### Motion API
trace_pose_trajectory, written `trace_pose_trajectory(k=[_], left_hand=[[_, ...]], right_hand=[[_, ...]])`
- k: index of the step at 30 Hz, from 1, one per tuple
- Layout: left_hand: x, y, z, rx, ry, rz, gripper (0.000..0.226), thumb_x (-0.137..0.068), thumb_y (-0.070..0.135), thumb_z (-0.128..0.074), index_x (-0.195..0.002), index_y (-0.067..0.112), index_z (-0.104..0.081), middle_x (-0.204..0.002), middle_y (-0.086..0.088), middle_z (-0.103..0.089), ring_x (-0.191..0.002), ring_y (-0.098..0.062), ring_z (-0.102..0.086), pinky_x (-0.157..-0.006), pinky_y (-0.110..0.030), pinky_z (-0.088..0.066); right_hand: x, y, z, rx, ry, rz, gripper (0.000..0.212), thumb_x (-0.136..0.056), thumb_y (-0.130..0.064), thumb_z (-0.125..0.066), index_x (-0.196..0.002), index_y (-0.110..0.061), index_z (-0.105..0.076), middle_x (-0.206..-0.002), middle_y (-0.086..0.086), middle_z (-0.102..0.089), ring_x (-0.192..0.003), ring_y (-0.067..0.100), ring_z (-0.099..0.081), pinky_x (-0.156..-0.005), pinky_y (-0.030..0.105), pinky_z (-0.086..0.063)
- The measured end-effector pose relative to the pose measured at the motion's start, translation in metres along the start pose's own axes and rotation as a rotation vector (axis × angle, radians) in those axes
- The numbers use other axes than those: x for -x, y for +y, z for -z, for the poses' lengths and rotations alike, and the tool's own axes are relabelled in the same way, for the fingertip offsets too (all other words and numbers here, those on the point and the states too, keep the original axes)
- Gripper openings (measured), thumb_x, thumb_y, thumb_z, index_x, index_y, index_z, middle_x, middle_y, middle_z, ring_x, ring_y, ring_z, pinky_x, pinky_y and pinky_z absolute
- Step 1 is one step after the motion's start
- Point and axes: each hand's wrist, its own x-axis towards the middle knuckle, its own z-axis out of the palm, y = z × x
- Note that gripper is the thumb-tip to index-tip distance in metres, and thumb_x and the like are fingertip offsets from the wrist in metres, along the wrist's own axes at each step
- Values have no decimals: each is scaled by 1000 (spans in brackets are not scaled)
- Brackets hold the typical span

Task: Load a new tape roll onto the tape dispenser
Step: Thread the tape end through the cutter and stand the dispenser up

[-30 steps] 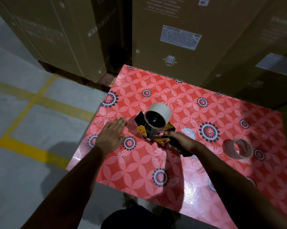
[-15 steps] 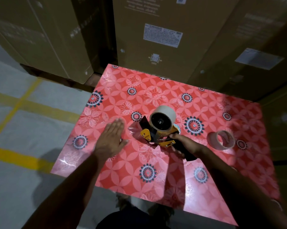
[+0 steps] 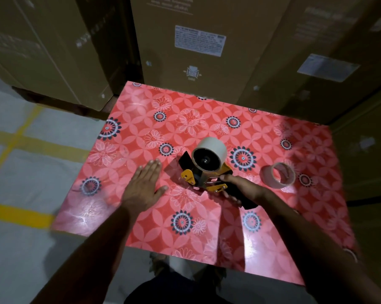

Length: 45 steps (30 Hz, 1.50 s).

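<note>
**Inspector:** Status of the load?

**Assessor:** A tape roll [image 3: 210, 153] sits on the hub of the tape dispenser [image 3: 204, 174], which stands near the middle of the tabletop [image 3: 141, 119]. By my judgement the mounting itself is done. A thinner, near-spent roll [image 3: 277, 175] lies well apart to the right, on the same surface.

**Inspector:** What remains?

**Assessor:** Likely the threading: drawing the free end past the roller and the yellow front plates. No tape tail is visible there, though the area is small and dim, so I cannot confirm it.

**Inspector:** Hands?

**Assessor:** The right hand [image 3: 240, 186] is wrapped round the dark handle, fingers [image 3: 225, 195] curled closed on it, thumb lying toward the yellow plate. The left hand [image 3: 144, 185] lies palm-down on the tabletop just beside the dispenser, fingers [image 3: 153, 166] straight and pressed together, thumb out, holding nothing.

**Inspector:** Orientation?

**Assessor:** The dispenser's long axis runs from the handle, near right, up to the black flap, far left; the working end points away from the person and leftward. The roll's open core faces the camera, so its axis crosses the dispenser's length, tilted toward the near left.

**Inspector:** Surroundings?

**Assessor:** Cardboard cartons [image 3: 198, 47] stand behind the tabletop.
</note>
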Motion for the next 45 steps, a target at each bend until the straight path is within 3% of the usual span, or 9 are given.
trace_pose_trajectory(k=[7, 12, 17, 20, 25, 30, 35, 40, 45], left_hand=[[-7, 27, 2, 4, -19, 131, 95, -95, 76, -7, -159, 8, 7, -166, -12, 10, -155, -27, 10, -126, -47, 1], [-8, 57, -6, -7, -41, -50, 90, -98, 73, -11, -160, 9, 3, -167, -10, 12, -156, -25, 10, -125, -44, 5], [-7, 54, -7, -23, -14, -57, 89, -97, 73, -8, -161, 12, 4, -169, -9, 7, -156, -24, 9, -126, -44, 1], [-11, 71, -9, -68, -57, -87, 91, -97, 74, -7, -159, 9, 9, -168, -11, 13, -155, -26, 14, -124, -42, 8], [-10, 89, -8, -108, -69, -90, 90, -97, 74, -4, -157, 7, 6, -165, -13, 15, -154, -27, 14, -125, -43, 6], [-3, 98, -6, -156, -100, -172, 87, -99, 71, -5, -158, 8, 0, -167, -13, 5, -151, -23, 15, -125, -43, 9], [-5, 83, 3, -40, -139, -108, 89, -96, 74, -9, -159, 14, 9, -168, -8, 12, -152, -21, 17, -123, -41, 10], [3, 27, 19, -142, -132, 39, 101, -90, 81, -11, -158, 10, 12, -166, -13, 14, -154, -27, 15, -122, -41, 8], [0, 29, 17, -117, -213, 76, 121, -79, 92, -22, -156, 9, 19, -164, -12, 23, -153, -27, 20, -123, -42, 4]], right_hand=[[17, 22, 15, -32, 19, -35, 61, -85, -67, -49, -63, -12, -61, -49, 3, -42, -38, 14, -32, -41, 26, -25], [19, 19, 12, 1, 24, -34, 62, -82, -70, -52, -65, -11, -61, -52, 3, -43, -41, 16, -33, -41, 25, -28], [35, 38, 37, -24, 80, -46, 91, -72, -76, -65, -95, 13, -63, -69, 16, -43, -47, 22, -31, -38, 26, -28], [43, 41, 41, -24, 87, -83, 69, -81, -72, -55, -72, -4, -63, -60, 12, -42, -42, 19, -33, -38, 26, -29], [46, 32, 34, -22, 109, -60, 60, -93, -60, -53, -68, -8, -68, -58, 10, -48, -42, 20, -37, -42, 25, -30], [48, 27, 31, 63, 225, 19, 67, -96, -54, -56, -79, 9, -71, -59, 13, -63, -45, 23, -55, -50, 27, -45], [48, 25, 23, 280, 388, 113, 65, -88, -70, -51, -54, -15, -55, -44, -4, -48, -41, 13, -44, -60, 35, -37], [54, 9, 4, 652, 436, 210, 38, -85, -59, -70, -83, -26, -50, -67, -13, -51, -61, 4, -49, -59, 23, -35], [49, 1, -1, 899, 483, 233, 73, -80, -67, -67, -121, -18, -31, -95, 1, -67, -78, 21, -65, -64, 35, -53]])
